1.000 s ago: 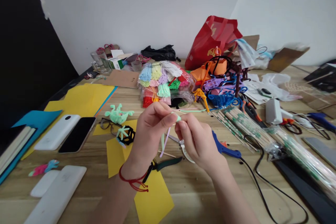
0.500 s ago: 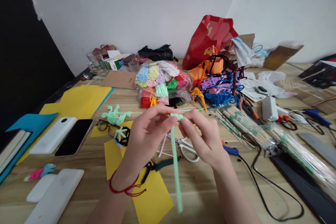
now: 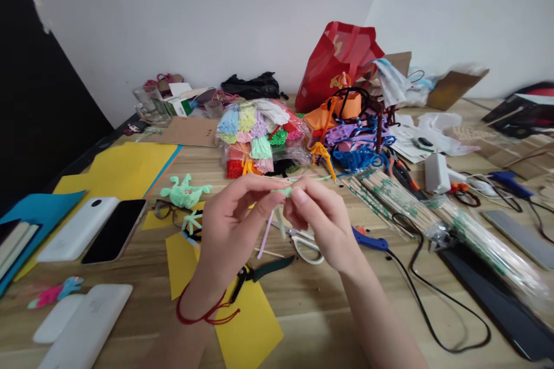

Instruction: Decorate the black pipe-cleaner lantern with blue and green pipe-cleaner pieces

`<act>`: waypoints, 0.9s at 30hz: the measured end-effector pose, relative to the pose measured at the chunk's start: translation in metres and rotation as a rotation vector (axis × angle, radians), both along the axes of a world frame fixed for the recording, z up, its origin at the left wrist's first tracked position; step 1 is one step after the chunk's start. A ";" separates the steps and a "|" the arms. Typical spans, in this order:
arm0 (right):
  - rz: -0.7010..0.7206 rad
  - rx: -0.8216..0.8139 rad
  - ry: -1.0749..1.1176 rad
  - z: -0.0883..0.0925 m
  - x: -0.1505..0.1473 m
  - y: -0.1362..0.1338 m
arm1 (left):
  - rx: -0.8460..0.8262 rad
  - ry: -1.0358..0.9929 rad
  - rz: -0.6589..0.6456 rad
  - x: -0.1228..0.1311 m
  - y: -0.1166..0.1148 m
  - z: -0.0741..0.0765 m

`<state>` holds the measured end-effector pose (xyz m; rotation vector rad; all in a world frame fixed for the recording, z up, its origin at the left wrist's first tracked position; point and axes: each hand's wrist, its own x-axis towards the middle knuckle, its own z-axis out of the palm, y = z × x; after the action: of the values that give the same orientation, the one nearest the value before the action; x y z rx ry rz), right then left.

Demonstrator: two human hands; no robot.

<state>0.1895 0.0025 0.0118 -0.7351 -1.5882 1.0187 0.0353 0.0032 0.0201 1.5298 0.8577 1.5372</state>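
Both hands meet above the wooden table. My left hand, with a red string at the wrist, pinches a mint green pipe cleaner between thumb and fingers. My right hand pinches the same pipe cleaner from the other side. A pale purple pipe cleaner hangs down between the hands. Below them lie white-handled scissors and dark green pliers on yellow paper.
A bag of coloured pipe cleaners and a red bag stand behind. Bundled wooden sticks, a blue glue gun with black cable lie right. Phone, power banks, glasses and a green pipe-cleaner figure lie left.
The long green tail that hung down between the hands half a second ago has been drawn up; only a short piece shows now. The view has shifted slightly right.
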 end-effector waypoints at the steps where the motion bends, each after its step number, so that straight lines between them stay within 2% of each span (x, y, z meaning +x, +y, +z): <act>1: -0.029 0.067 -0.077 0.001 0.001 0.000 | -0.051 -0.029 -0.013 0.000 0.000 0.000; 5: -0.110 0.267 -0.339 0.000 0.006 -0.001 | -0.188 -0.116 -0.089 -0.003 0.004 -0.003; 10: -0.175 0.425 -0.413 -0.003 0.003 0.005 | -0.250 -0.164 -0.100 -0.005 0.008 -0.004; 16: -0.202 0.472 -0.430 -0.002 0.003 0.007 | -0.253 -0.152 -0.108 -0.005 0.009 -0.004; 21: -0.212 0.520 -0.396 -0.002 0.003 0.004 | -0.204 -0.086 -0.045 -0.004 0.007 -0.006; 27: -0.194 0.423 -0.281 -0.004 0.000 0.000 | -0.177 -0.105 -0.033 0.001 0.001 -0.003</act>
<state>0.1891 0.0024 0.0080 -0.7393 -1.8527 0.4278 0.0358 0.0040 0.0170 1.3192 0.8790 1.4631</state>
